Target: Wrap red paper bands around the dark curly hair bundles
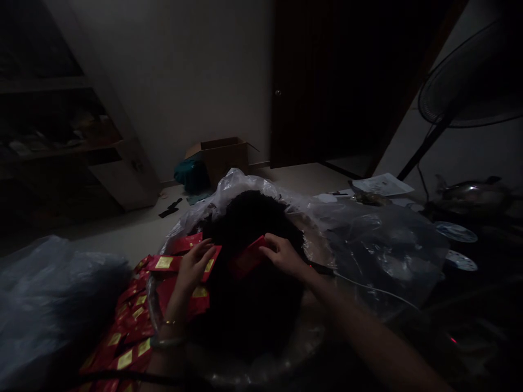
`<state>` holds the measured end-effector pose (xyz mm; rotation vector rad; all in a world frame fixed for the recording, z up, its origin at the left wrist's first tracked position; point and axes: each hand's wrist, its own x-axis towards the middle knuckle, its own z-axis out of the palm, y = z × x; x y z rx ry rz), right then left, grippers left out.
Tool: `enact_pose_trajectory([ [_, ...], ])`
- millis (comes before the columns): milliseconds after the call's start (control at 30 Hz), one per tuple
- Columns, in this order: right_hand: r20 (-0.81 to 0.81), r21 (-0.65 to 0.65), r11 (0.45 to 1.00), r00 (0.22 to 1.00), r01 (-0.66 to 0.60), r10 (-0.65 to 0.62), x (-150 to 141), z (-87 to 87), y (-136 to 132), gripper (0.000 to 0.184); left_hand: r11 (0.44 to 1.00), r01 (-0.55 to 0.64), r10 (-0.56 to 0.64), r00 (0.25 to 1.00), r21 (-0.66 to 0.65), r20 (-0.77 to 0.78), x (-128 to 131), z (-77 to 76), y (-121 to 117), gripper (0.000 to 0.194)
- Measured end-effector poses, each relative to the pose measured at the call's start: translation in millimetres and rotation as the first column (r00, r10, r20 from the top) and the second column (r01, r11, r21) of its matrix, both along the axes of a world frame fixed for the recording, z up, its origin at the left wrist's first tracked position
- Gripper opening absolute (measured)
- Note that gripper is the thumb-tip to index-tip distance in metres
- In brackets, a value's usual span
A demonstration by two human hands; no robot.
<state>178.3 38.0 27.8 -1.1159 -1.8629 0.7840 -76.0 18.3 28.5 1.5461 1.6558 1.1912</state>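
The room is very dim. My left hand (pixel 195 265) rests with its fingers curled on red packets with gold labels (pixel 163 263) at the rim of a clear plastic bag (pixel 368 239) that holds a heap of dark stuff (pixel 249 256). My right hand (pixel 281 255) pinches a red packet (pixel 249 258) over the dark heap. More red packets (pixel 126 337) lie piled by my left wrist, which wears bangles.
Another clear bag (pixel 44 294) lies at the left. A cardboard box (pixel 223 155) and a teal bundle (pixel 192 174) sit on the floor by the wall. A fan (pixel 469 87), papers (pixel 382 185) and plates (pixel 455 232) stand at the right; a shelf unit (pixel 81 141) at the left.
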Motion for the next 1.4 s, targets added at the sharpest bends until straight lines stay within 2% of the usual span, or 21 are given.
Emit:
enact_pose_trajectory([
  [67,-0.007,-0.003,0.999,0.999,-0.042,0.042,-3.0,0.2,-2.5,0.012,0.991,0.129,-0.125,0.986,-0.03,0.11,11.5,1.2,-0.6,0.053],
  [133,0.006,0.007,0.998,0.998,-0.065,0.065,-6.4,-0.9,-5.0,0.013,0.943,0.314,-0.303,0.947,-0.11,0.106,25.9,0.2,-2.5,0.047],
  [200,-0.032,-0.025,0.995,0.995,-0.092,0.092,-8.4,-3.1,-6.4,0.01,0.946,0.315,-0.317,0.948,-0.077,-0.013,38.2,-2.6,-5.1,0.032],
  [267,-0.134,-0.135,0.978,0.981,-0.158,0.14,-8.7,-5.8,-6.6,0.011,0.96,0.279,-0.278,0.956,-0.002,-0.091,46.2,-5.3,-7.7,0.027],
  [333,-0.232,-0.279,0.923,0.951,-0.266,0.204,-8.3,-8.2,-6.3,0.024,0.963,0.266,-0.259,0.958,0.045,-0.119,50.4,-6.2,-9.6,0.026],
  [400,-0.24,-0.354,0.874,0.936,-0.332,0.258,-8.3,-9.7,-6.8,0.027,0.958,0.286,-0.283,0.954,0.019,-0.097,53.0,-5.2,-10.3,0.026],
  [467,-0.13,-0.311,0.89,0.943,-0.334,0.308,-8.8,-10.2,-8.3,0.019,0.949,0.305,-0.308,0.951,-0.076,-0.029,55.2,-3.6,-9.8,0.03],
  [567,0.157,-0.08,0.942,0.929,-0.326,0.335,-9.5,-9.3,-11.6,0.016,0.915,0.334,-0.32,0.942,-0.225,0.096,57.2,-1.9,-8.5,0.038],
  [633,0.317,0.047,0.937,0.895,-0.346,0.314,-9.4,-8.8,-14.0,0.017,0.9,0.348,-0.322,0.937,-0.262,0.136,57.4,-1.1,-8.9,0.036],
  [700,0.404,0.09,0.923,0.861,-0.373,0.309,-9.4,-9.0,-16.3,0.016,0.912,0.336,-0.318,0.942,-0.237,0.112,57.7,0.1,-10.5,0.029],
  [833,0.406,0.042,0.876,0.809,-0.481,0.425,-11.8,-10.5,-20.5,0.014,0.939,0.327,-0.327,0.945,-0.107,0.018,60.9,0.9,-13.4,0.024],
  [900,0.39,0.024,0.852,0.79,-0.523,0.473,-13.0,-10.8,-21.5,0.013,0.934,0.345,-0.346,0.938,-0.097,0.011,61.9,-0.4,-12.7,0.026],
  [1067,0.366,0.063,0.864,0.817,-0.5,0.446,-10.3,-7.8,-20.5,0.009,0.887,0.42,-0.415,0.907,-0.191,0.069,56.0,-3.1,-9.2,0.027],
  [1167,0.337,0.061,0.864,0.825,-0.5,0.454,-8.8,-2.9,-21.4,0.007,0.901,0.416,-0.418,0.909,-0.12,0.011,54.4,-1.4,-10.6,0.021],
  [1233,0.283,0.001,0.886,0.85,-0.463,0.444,-9.3,1.0,-22.4,0.005,0.924,0.38,-0.382,0.924,-0.048,-0.028,56.7,-0.5,-12.5,0.02],
  [1300,0.188,-0.14,0.908,0.89,-0.394,0.415,-10.3,4.0,-22.6,0.016,0.939,0.345,-0.344,0.938,0.009,-0.042,60.9,-1.4,-13.9,0.02],
  [1400,0.069,-0.354,0.878,0.927,-0.323,0.369,-11.4,3.6,-20.1,0.034,0.944,0.327,-0.325,0.945,0.045,-0.042,67.4,-5.1,-14.0,0.018],
])
